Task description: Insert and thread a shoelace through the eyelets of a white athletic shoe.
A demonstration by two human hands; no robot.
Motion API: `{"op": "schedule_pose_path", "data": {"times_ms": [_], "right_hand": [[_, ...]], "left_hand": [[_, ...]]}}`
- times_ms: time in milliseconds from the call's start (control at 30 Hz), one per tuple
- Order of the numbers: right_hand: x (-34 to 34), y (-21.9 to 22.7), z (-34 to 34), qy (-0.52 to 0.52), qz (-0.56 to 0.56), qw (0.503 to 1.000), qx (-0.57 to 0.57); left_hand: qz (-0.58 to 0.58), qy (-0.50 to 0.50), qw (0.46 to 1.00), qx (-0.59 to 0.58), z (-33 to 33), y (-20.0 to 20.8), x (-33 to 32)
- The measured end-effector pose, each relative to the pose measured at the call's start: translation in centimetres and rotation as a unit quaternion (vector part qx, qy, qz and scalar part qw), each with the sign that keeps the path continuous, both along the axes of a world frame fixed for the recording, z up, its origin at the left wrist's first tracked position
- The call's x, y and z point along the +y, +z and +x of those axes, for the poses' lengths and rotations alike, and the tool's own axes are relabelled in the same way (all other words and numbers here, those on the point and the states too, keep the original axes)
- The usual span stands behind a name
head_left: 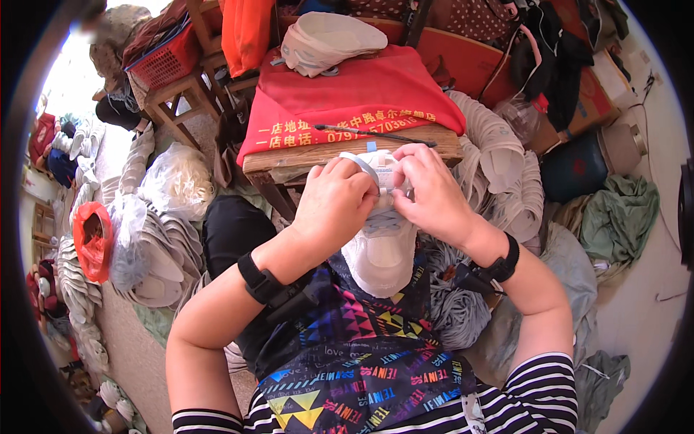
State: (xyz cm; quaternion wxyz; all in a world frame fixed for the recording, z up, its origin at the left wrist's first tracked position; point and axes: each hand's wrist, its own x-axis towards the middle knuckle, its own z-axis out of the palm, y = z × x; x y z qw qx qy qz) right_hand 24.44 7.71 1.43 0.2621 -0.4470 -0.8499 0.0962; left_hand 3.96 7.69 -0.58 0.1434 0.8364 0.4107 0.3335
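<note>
Both hands [383, 195] grip white shoe [381, 249]; wooden stool [347, 153] just beyond.

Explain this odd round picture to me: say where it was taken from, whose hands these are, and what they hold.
A wide-angle camera worn on a person's head looks down, so edges bend toward the rim. The forearms entering from below are that person's own. The left hand and right hand both grip a white shoe held over the lap, fingers at its top near the laces. Ahead stands a wooden stool draped with a red cloth, another white shoe upper lying on it. Stacks of white soles surround the seat.
</note>
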Motion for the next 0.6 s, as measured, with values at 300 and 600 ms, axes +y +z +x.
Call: {"op": "schedule_pose_path", "data": {"times_ms": [300,600], "right_hand": [[-1.2,0.2,-1.3,-0.009,0.145,0.985,-0.092],[-1.6,0.0,-0.8,-0.019,0.094,0.995,-0.033]], "left_hand": [[0.040,0.058,0.998,0.006,-0.4,-0.4,-0.7],[0.067,0.088,0.993,-0.027,1.5,-1.8,-0.4]]}}
